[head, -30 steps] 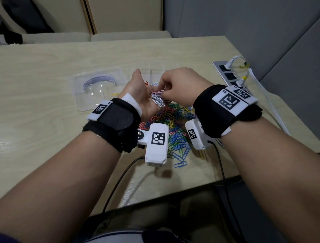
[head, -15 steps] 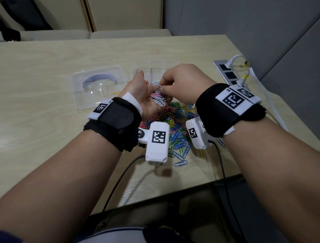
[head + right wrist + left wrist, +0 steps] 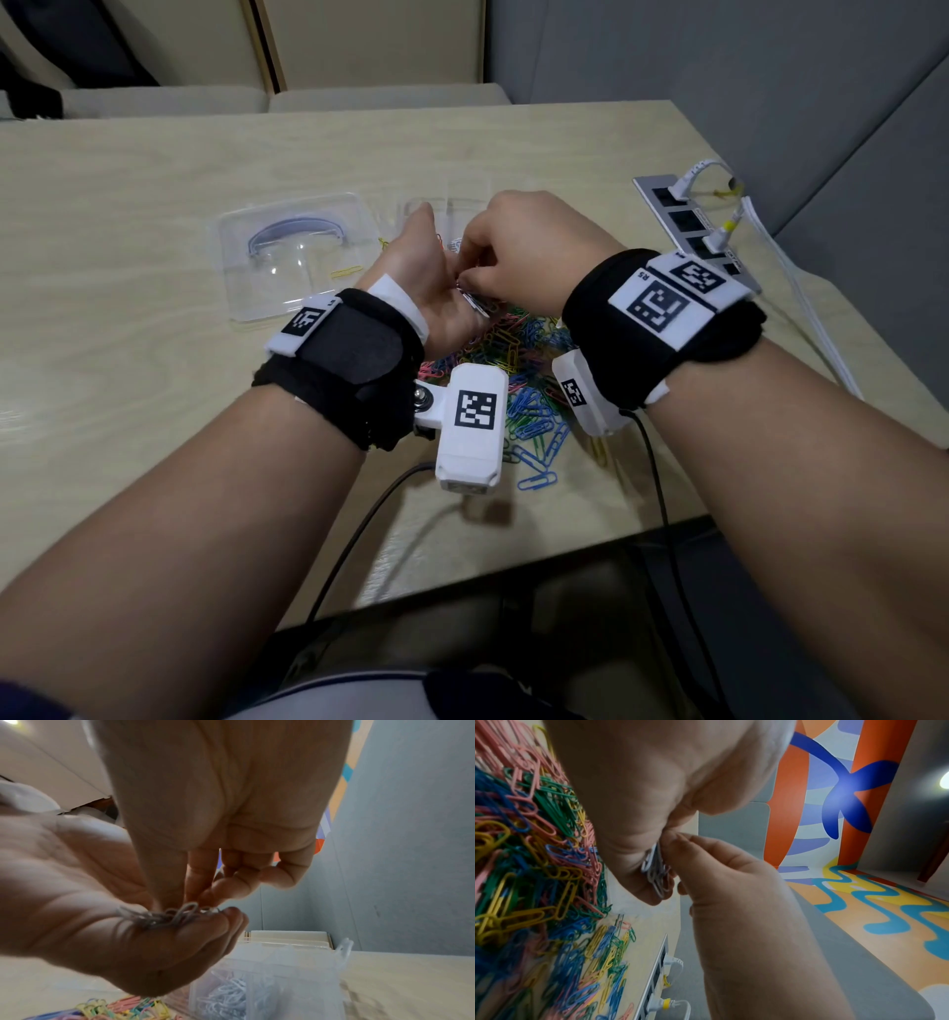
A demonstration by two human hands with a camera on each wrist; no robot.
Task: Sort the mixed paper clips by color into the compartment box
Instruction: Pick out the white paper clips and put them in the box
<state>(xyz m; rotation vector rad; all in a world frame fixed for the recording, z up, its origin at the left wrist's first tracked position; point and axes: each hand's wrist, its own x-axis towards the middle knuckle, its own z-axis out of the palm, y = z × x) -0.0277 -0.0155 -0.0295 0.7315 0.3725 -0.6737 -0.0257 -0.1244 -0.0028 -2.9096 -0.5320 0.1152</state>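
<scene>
Right hand [image 3: 529, 246] sits knuckles-up, fingertips [image 3: 203, 894] bunched down into the palm of the left hand [image 3: 426, 288], pinching at a small clump of white clips [image 3: 167, 915]. The left is cupped palm-up under them, fingers curled round the clump; its wrist view shows the clips [image 3: 655, 870] wedged between the heel of that palm and the right thumb. So the clips lie straight below the right fingertips, touching them, in a tangle with no single long axis to read. Going outward, the box [image 3: 270, 983] stands just beyond and below both hands, and the cell nearest the fingers already holds a heap of white ones, so I'd judge the drop goes forward and down from here, with the right hand the nearer to carry it. Nothing stands between fingers and that cell except the box's near wall. Under the wrists, toward the body, spreads the mixed pile [image 3: 518, 370] in pink, blue, green and yellow, plenty left to sort. Off to the left lies the clear lid [image 3: 298, 257]; off to the right, a power strip [image 3: 688, 226] with white cables, well apart.
</scene>
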